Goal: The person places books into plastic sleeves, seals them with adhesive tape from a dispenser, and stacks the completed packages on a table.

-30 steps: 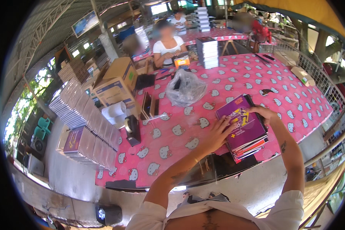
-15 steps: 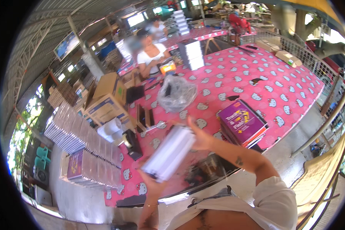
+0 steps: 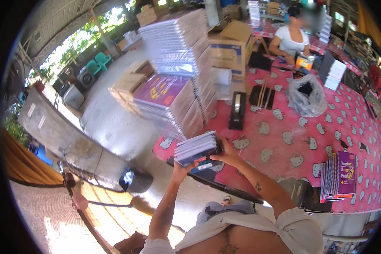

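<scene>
Between both hands I hold a small stack of books (image 3: 195,148) with white page edges and a dark cover underneath, above the table's near left edge. My left hand (image 3: 183,170) grips its near lower side. My right hand (image 3: 227,155) closes round its right end, thumb along the near face. Just beyond them rises a tall pile of plastic-wrapped spiral-bound books (image 3: 173,51), some with purple covers (image 3: 163,91). A black tape dispenser (image 3: 237,111) stands on the table to the right of that pile.
A pink table cover (image 3: 275,144) with cat faces spreads rightward, bearing purple spiral books (image 3: 346,173), a clear plastic bag (image 3: 307,96) and a dark tray (image 3: 262,97). Cardboard boxes (image 3: 228,53) stand behind. Across the table, a person in white (image 3: 290,40) handles something orange.
My view has swung left toward the wrapped pile. The book stack in my hands has moved from over the table to its left edge and turned, with both hands still gripping it.
</scene>
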Available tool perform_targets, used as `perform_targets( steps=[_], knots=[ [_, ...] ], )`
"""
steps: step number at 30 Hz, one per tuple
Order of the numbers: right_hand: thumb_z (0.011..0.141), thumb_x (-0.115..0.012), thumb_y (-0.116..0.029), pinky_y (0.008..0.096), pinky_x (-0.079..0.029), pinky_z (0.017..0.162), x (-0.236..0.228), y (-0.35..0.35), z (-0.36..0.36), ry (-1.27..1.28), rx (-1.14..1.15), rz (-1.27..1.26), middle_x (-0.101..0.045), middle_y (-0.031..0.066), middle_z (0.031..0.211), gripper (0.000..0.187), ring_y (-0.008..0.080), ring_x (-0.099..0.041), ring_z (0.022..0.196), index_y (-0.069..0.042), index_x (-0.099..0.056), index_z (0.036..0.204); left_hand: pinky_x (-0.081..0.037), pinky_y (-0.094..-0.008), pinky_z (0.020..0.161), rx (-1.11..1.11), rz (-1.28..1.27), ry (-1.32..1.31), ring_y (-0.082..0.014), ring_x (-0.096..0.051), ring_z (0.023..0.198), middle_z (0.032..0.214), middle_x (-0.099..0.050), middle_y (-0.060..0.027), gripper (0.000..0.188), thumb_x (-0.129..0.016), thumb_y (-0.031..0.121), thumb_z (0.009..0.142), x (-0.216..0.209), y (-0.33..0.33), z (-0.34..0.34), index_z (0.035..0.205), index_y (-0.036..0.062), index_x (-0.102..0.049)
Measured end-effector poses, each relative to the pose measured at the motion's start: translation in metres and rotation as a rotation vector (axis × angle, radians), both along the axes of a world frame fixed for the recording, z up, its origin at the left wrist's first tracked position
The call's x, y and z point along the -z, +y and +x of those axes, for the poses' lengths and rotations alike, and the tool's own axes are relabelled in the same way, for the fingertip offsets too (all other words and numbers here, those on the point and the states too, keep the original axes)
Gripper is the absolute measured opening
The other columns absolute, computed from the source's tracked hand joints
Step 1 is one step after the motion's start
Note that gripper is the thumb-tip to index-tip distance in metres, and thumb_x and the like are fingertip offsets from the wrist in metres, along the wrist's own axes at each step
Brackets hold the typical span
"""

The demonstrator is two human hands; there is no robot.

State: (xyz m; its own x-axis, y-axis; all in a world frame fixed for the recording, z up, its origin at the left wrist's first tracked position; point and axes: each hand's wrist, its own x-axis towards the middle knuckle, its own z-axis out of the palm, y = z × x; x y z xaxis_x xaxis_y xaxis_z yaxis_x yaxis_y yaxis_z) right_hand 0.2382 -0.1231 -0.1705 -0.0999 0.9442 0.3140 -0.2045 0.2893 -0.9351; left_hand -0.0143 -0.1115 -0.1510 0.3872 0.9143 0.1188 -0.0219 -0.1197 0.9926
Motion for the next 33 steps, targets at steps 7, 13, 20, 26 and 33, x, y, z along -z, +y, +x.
perform_targets(
  steps=[7, 13, 20, 26, 33],
  knots=[
    [0.064, -0.094, -0.030, 0.0398, -0.031, 0.114, -0.010, 0.014, -0.018, 0.075, 0.078, 0.005, -0.041, 0.0157, 0.146, 0.119, 0.0270, -0.039, 0.138, -0.002, -0.021, 0.153, -0.045, -0.0376, 0.104, -0.049, 0.114, -0.241, -0.0245, -0.054, 0.122, 0.133, -0.053, -0.0131, 0.103, -0.085, 0.001, 0.070, -0.010, 0.026, -0.007, 0.151, 0.0018, -0.022],
    [0.063, -0.095, -0.026, 0.0372, -0.041, 0.106, -0.013, 0.011, -0.022, 0.019, 0.158, 0.106, -0.052, 0.0119, 0.132, 0.103, 0.0236, -0.051, 0.125, -0.003, -0.036, 0.144, -0.045, -0.0382, 0.104, -0.066, 0.011, -0.183, -0.0246, -0.055, 0.122, 0.134, -0.053, -0.0164, 0.106, -0.086, 0.004, 0.073, 0.008, 0.014, -0.009, 0.150, -0.0074, -0.014],
    [0.064, -0.095, -0.024, 0.0368, -0.042, 0.104, -0.016, 0.002, -0.027, -0.021, 0.176, -0.022, -0.056, 0.0101, 0.126, 0.096, 0.0201, -0.054, 0.120, -0.003, -0.038, 0.139, -0.047, -0.0383, 0.103, 0.009, -0.024, -0.176, -0.0232, -0.058, 0.119, 0.130, -0.057, -0.0151, 0.094, -0.087, 0.004, 0.071, -0.007, 0.022, -0.004, 0.143, -0.0031, -0.028],
    [0.064, -0.094, -0.023, 0.0376, -0.044, 0.102, -0.010, 0.012, -0.027, -0.063, 0.130, 0.024, -0.058, 0.0093, 0.123, 0.092, 0.0201, -0.056, 0.117, -0.003, -0.041, 0.137, -0.046, -0.0397, 0.103, -0.001, -0.009, -0.045, -0.0266, -0.056, 0.123, 0.133, -0.055, -0.0154, 0.088, -0.088, 0.007, 0.069, -0.033, 0.025, -0.015, 0.139, -0.0011, -0.036],
    [0.065, -0.093, -0.019, 0.0363, -0.046, 0.100, -0.026, 0.008, -0.028, 0.003, 0.072, -0.038, -0.059, 0.0094, 0.122, 0.087, 0.0194, -0.057, 0.115, -0.004, -0.044, 0.134, -0.031, -0.0524, 0.114, -0.074, 1.022, 0.790, -0.0459, -0.039, 0.137, 0.146, -0.041, -0.0311, 0.092, -0.077, 0.036, 0.082, -0.139, -0.014, 0.065, 0.148, -0.0068, -0.029]
  ],
)
